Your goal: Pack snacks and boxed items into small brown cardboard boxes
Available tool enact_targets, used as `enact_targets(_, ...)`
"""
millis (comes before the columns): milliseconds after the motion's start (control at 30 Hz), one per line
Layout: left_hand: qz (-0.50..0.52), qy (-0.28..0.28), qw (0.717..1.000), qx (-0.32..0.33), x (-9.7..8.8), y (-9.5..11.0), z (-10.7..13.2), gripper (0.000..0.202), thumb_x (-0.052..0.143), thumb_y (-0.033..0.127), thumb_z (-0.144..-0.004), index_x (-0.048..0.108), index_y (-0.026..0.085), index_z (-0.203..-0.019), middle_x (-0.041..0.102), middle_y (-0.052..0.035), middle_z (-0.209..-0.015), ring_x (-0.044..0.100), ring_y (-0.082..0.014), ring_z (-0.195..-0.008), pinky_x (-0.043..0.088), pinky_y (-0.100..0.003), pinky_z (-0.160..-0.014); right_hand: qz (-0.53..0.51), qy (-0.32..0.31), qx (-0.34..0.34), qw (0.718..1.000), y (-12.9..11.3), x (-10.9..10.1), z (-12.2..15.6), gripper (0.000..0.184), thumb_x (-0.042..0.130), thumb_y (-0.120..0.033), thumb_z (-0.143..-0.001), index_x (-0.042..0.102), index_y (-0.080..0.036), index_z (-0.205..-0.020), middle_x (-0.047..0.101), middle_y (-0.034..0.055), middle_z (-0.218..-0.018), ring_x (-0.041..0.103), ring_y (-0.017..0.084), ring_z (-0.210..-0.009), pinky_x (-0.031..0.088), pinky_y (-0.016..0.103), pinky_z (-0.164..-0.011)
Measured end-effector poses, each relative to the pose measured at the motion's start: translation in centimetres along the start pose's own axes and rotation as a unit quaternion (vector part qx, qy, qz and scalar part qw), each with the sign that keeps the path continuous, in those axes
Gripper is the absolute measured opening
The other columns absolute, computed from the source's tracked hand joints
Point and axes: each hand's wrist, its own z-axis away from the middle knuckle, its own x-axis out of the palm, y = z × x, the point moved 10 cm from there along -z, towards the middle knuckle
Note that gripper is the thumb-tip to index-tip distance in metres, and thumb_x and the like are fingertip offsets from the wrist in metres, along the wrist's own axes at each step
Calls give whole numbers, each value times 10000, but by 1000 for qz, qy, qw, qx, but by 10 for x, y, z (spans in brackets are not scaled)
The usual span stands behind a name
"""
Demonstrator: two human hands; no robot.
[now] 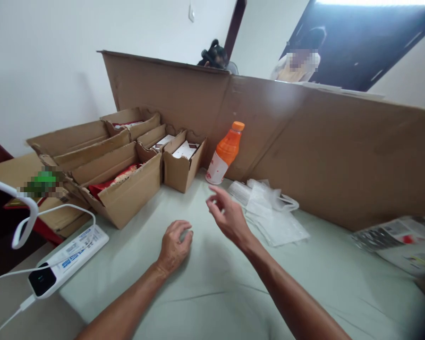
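Note:
My left hand [176,245] rests on the pale green tabletop with its fingers loosely curled and a gap between thumb and fingers; nothing shows in it. Farther forward, my right hand [228,213] hovers over the table, fingers bent and apart, holding nothing. Just beyond its fingertips an orange bottle [228,146] with an orange cap and a white label leans against the cardboard wall. Beside that hand on the right lie crumpled clear plastic bags [272,212], apart from the fingers.
Cardboard boxes holding red packets [122,175] and white cartons [186,150] stand at left. A white power bank [71,259] with cables lies at the left edge. A tall cardboard partition [322,141] spans the back; plastic packaging [403,243] lies right. Two people are behind it.

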Motion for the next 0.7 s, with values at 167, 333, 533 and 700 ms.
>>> enact_targets(167, 39, 116, 991, -51, -27, -24, -11, 229, 513, 257, -875, 684, 194, -1012, 678, -135, -1122, 620, -279, -1121, 489, -502, -1022, 160, -48, 7, 986, -23, 39, -117, 640, 547, -257, -911, 407, -233, -1535, 763, 37, -941, 695, 216, -858, 492, 315, -807)
enact_targets(333, 80, 157, 980, -89, -31, -30, -14, 277, 558, 226, -839, 679, 189, -1085, 683, -118, -1155, 625, -248, -1141, 485, -428, -1044, 250, -75, 30, 965, -26, 54, -148, 278, 489, -239, -893, 756, -188, -952, 768, 122, -913, 700, 267, -873, 459, 315, -719)
enact_targets(533, 149, 235, 945, -170, -48, -56, -13, 401, 448, 339, -976, 564, 156, -1313, 658, -169, -1289, 653, -226, -1157, 520, -366, -990, 103, -80, 17, 991, 6, 6, -83, 260, 483, -423, -826, 702, -288, -783, 710, 92, -669, 673, 286, -614, 494, 415, -626)
enact_targets(700, 195, 239, 934, -180, -53, -67, -13, 508, 366, 455, -1013, 535, 118, -1353, 615, -213, -1371, 611, -261, -1250, 499, -388, -1029, 77, 45, 140, 986, 79, -101, 40, 363, 617, -721, -671, 719, -380, -739, 710, 141, -667, 683, 347, -648, 521, 559, -692)
